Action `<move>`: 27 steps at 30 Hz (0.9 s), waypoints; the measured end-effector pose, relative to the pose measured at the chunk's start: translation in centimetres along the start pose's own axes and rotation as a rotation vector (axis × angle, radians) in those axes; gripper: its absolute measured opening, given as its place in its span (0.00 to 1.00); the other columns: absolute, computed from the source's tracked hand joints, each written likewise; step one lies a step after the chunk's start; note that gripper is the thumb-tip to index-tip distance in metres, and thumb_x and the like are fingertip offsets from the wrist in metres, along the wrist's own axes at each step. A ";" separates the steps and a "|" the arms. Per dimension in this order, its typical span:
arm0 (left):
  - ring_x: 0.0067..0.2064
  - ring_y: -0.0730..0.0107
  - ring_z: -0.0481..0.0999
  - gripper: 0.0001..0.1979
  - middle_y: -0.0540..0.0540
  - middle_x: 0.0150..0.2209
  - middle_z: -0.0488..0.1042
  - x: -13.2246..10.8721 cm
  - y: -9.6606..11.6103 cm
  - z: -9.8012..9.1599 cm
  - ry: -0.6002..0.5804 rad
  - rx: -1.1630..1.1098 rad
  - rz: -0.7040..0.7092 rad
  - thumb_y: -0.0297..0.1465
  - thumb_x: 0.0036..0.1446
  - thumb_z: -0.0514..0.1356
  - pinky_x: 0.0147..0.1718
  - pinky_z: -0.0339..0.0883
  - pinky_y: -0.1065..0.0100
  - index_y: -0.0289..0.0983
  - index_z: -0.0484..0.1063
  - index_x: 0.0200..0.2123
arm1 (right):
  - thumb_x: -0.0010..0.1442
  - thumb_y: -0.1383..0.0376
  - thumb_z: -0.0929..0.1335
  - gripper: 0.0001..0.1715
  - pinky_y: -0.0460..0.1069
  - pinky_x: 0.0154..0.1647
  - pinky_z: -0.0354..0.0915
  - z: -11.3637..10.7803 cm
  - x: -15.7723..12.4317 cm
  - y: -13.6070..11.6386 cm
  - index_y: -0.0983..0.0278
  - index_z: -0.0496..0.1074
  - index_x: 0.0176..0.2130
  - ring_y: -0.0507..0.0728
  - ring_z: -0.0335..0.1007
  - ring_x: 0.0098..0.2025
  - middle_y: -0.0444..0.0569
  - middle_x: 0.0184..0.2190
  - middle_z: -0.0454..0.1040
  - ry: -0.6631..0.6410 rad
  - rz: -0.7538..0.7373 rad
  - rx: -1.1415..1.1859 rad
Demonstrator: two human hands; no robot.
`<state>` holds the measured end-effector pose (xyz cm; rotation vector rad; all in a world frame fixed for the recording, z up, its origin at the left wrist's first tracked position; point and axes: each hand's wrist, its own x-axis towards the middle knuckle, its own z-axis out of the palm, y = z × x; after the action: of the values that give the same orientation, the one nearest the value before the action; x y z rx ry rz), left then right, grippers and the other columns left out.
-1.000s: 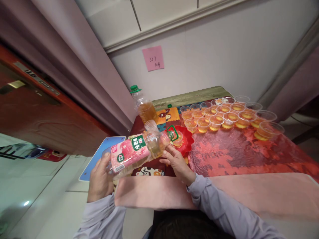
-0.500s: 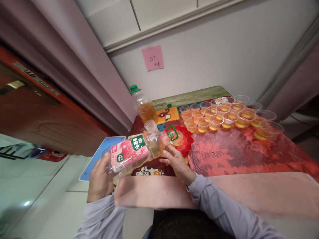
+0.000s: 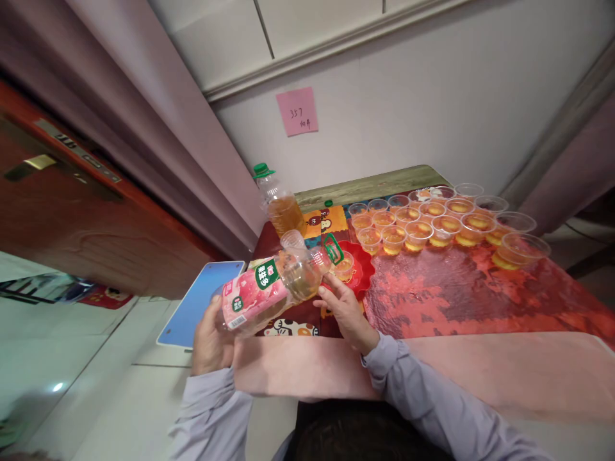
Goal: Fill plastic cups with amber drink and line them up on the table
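My left hand (image 3: 211, 339) is wrapped round the base of a large clear juice bottle (image 3: 257, 288) with a pink label. The bottle lies tilted almost level, with some pale amber juice in it. Its neck, with a green ring handle (image 3: 333, 248), points right over a red scalloped dish (image 3: 364, 275). My right hand (image 3: 346, 310) holds the bottle near its neck from below, fingers along its side. In the dish stands a clear plastic cup (image 3: 343, 266), partly hidden by the bottle and handle.
Rows of clear cups (image 3: 418, 232) with amber juice stand at the right. A second bottle (image 3: 284, 214) with a green cap stands at the back left. Behind the tilted bottle is a clear cup (image 3: 292, 240). A loose green cap (image 3: 328, 203) and a blue board (image 3: 199, 301) also show.
My left hand has moved slightly right and the bottle has shifted right and a little up. My right hand stays by the neck. The view has shifted slightly.
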<state>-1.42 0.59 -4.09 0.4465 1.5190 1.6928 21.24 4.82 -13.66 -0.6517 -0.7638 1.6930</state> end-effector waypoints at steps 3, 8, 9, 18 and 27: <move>0.48 0.53 0.84 0.22 0.43 0.45 0.85 0.6 -2.7 -0.4 -0.071 -0.126 -0.023 0.43 0.57 0.66 0.52 0.79 0.53 0.37 0.81 0.50 | 0.58 0.50 0.79 0.38 0.52 0.48 0.77 -0.2 0.0 -0.1 0.52 0.74 0.64 0.58 0.75 0.55 0.49 0.65 0.73 0.042 -0.041 -0.016; 0.59 0.52 0.79 0.23 0.41 0.53 0.84 0.9 -6.5 -1.1 -0.065 -0.256 -0.018 0.45 0.62 0.62 0.62 0.72 0.50 0.38 0.80 0.54 | 0.60 0.51 0.78 0.34 0.52 0.48 0.76 -0.6 0.1 -0.2 0.53 0.76 0.62 0.52 0.76 0.38 0.45 0.46 0.82 0.017 -0.092 -0.043; 0.61 0.51 0.79 0.23 0.41 0.54 0.83 0.8 -6.9 -1.2 -0.074 -0.270 -0.009 0.45 0.62 0.62 0.63 0.71 0.49 0.39 0.80 0.54 | 0.60 0.51 0.77 0.33 0.52 0.48 0.76 -0.6 0.0 -0.2 0.52 0.77 0.62 0.52 0.76 0.37 0.44 0.44 0.82 0.005 -0.101 -0.047; 0.66 0.45 0.74 0.24 0.39 0.59 0.80 0.0 -7.5 -1.5 -0.067 -0.351 0.066 0.45 0.60 0.62 0.67 0.66 0.45 0.39 0.80 0.55 | 0.61 0.53 0.77 0.28 0.52 0.50 0.75 -0.2 -0.3 -0.1 0.49 0.78 0.60 0.58 0.75 0.56 0.47 0.59 0.79 -0.130 -0.129 0.017; 0.71 0.47 0.67 0.20 0.46 0.56 0.83 0.0 -8.7 -3.7 0.021 -0.332 0.025 0.49 0.59 0.62 0.62 0.72 0.51 0.46 0.83 0.47 | 0.59 0.51 0.79 0.26 0.56 0.51 0.76 0.1 -1.0 -0.3 0.52 0.81 0.55 0.61 0.78 0.53 0.50 0.59 0.79 -0.107 -0.057 -0.006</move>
<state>-1.29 -2.23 -13.16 0.2737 1.2181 1.9296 21.58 3.86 -13.28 -0.5418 -0.8554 1.6844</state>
